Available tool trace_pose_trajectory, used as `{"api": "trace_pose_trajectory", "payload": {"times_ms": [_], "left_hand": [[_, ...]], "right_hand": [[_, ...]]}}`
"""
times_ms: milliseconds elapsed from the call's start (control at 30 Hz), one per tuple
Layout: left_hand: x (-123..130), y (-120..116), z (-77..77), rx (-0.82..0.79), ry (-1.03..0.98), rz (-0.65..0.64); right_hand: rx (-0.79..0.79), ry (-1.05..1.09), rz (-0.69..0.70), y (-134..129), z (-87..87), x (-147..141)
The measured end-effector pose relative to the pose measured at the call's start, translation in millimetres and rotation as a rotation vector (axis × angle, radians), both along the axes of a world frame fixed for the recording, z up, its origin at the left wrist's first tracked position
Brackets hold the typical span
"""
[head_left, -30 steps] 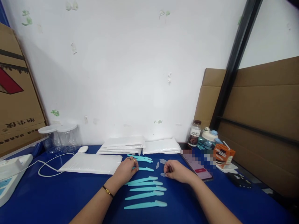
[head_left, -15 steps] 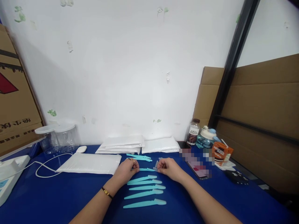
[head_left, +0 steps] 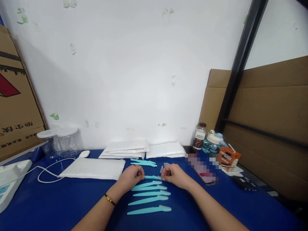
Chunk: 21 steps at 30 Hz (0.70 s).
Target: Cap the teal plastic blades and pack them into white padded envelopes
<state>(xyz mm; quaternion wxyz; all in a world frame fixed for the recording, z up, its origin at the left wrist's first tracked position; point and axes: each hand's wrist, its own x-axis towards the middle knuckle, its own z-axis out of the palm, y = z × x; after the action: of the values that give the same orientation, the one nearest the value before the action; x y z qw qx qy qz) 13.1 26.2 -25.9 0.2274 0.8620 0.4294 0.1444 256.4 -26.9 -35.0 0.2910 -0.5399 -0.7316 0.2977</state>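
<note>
My left hand is closed in a pinch on the handle of a turquoise eyebrow razor, which points right. At its blade end my right hand is pinched shut on a small translucent blade cap, partly covered by the fingers. Just behind the right fingers lie a few loose translucent caps. Several capped turquoise razors are laid in a rough column nearer to me, blade ends to the right. More turquoise razors rest beyond my hands.
White padded mailers lie left and along the wall. A phone, a brown-capped bottle, a water bottle and an orange pouch stand or lie right. Clear jars and a white device with a cable are left.
My right hand's fingers have come to the razor's blade end with the cap. The razor has shifted slightly down and right with my left hand.
</note>
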Motion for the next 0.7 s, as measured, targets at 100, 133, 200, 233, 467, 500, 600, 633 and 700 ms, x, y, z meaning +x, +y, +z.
{"api": "trace_pose_trajectory", "payload": {"times_ms": [100,133,200,233,467,500,600,633,700], "left_hand": [[3.6,-3.2,-2.4,-0.02,-0.015,-0.027],[4.2,-4.1,-2.9,-0.026,-0.02,-0.039],[4.1,-5.1,-2.6,-0.049,-0.015,-0.058],[3.2,-4.9,-1.9,-0.05,-0.009,-0.054],[-7.6,7.9,-1.3,0.325,0.039,0.054],[-8.3,9.4,-2.1,0.341,0.069,0.063],[-8.9,10.6,-3.1,0.339,0.123,0.086],[-8.8,10.2,-2.5,0.33,0.129,0.094],[-8.7,9.0,-0.2,0.305,0.129,0.109]], "right_hand": [[-0.017,0.017,0.022,-1.9,-0.9,-6.0],[-0.018,0.014,0.03,-2.5,-0.9,-7.4],[-0.02,-0.009,0.042,-3.1,0.0,-7.2],[-0.009,-0.026,0.037,-3.0,1.1,-5.5],[0.3,-0.221,-0.092,3.6,10.1,13.8],[0.313,-0.255,-0.08,4.5,10.2,13.8],[0.313,-0.37,-0.047,6.1,9.7,9.9],[0.304,-0.39,-0.042,6.2,9.6,8.4],[0.285,-0.386,-0.037,5.7,9.4,6.6]]}}
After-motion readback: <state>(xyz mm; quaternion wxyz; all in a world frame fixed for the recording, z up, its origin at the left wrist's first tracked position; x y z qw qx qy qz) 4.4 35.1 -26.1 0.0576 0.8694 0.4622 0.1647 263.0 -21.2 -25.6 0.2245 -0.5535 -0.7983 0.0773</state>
